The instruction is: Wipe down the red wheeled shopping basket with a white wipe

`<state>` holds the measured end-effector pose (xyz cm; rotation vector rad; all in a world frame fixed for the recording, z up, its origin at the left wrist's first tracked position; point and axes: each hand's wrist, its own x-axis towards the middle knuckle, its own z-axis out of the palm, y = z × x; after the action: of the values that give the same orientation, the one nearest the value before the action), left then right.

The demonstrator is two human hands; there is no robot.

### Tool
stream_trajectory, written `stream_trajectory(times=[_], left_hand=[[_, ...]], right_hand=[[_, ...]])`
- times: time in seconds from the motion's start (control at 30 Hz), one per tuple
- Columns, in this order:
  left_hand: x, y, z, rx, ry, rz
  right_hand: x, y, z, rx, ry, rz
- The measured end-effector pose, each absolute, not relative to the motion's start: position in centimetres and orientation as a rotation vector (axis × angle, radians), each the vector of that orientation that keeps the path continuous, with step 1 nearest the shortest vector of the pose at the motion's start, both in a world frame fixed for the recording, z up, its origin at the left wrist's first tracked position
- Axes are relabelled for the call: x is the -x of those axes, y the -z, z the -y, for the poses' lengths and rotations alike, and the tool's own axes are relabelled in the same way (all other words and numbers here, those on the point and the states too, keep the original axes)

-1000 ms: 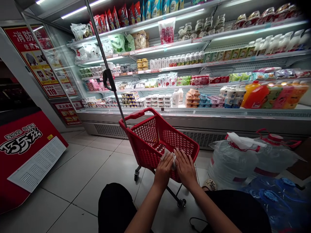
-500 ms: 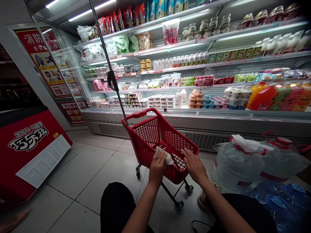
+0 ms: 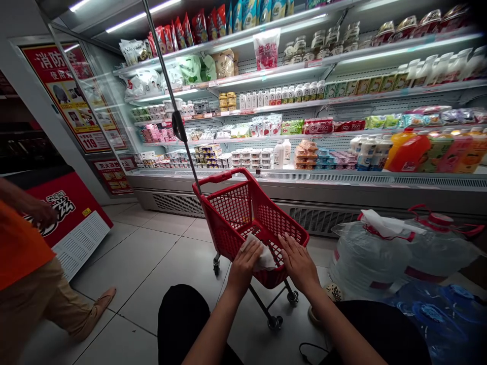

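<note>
A small red plastic shopping cart (image 3: 221,248) stands in front of me, with a tall pole rising from its handle end. My left hand (image 3: 243,266) presses a white wiping cloth (image 3: 267,259) onto the near rim of the basket. Part of the cloth hangs past the fingers toward the inside of the basket. On the near right corner of the rim rests my right hand (image 3: 300,263), its fingers stretched out and nothing in them.
A refrigerated display (image 3: 236,187) stocked with dairy and drinks runs behind the cart. Bagged water jugs (image 3: 371,253) and blue bottles (image 3: 429,319) stand at right. A person in an orange top (image 3: 21,248) walks at left beside a red freezer (image 3: 85,223).
The person in orange has come into view from the left. My left hand and the cloth have moved slightly along the rim; my right hand has shifted a little left.
</note>
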<state>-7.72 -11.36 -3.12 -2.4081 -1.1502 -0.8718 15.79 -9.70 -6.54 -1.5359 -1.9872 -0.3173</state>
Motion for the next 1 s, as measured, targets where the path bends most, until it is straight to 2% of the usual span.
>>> stream_trajectory(times=[0.2, 0.4, 0.7, 1.0], left_hand=[[8.2, 3.6, 12.7, 2.298, 0.907, 1.333], [5.6, 4.5, 16.1, 2.384, 0.833, 1.124], [6.2, 3.8, 15.0, 2.433, 0.832, 1.098], [7.8, 4.0, 15.2, 2.299, 0.960, 1.354]], right_hand=[[-13.7, 5.2, 10.5, 1.499, 0.312, 2.052], [-15.7, 3.6, 7.6, 1.271, 0.239, 2.318], [-16.0, 4.1, 7.1, 1.452, 0.220, 2.243], [-11.8, 4.7, 9.0, 1.588, 0.240, 2.105]])
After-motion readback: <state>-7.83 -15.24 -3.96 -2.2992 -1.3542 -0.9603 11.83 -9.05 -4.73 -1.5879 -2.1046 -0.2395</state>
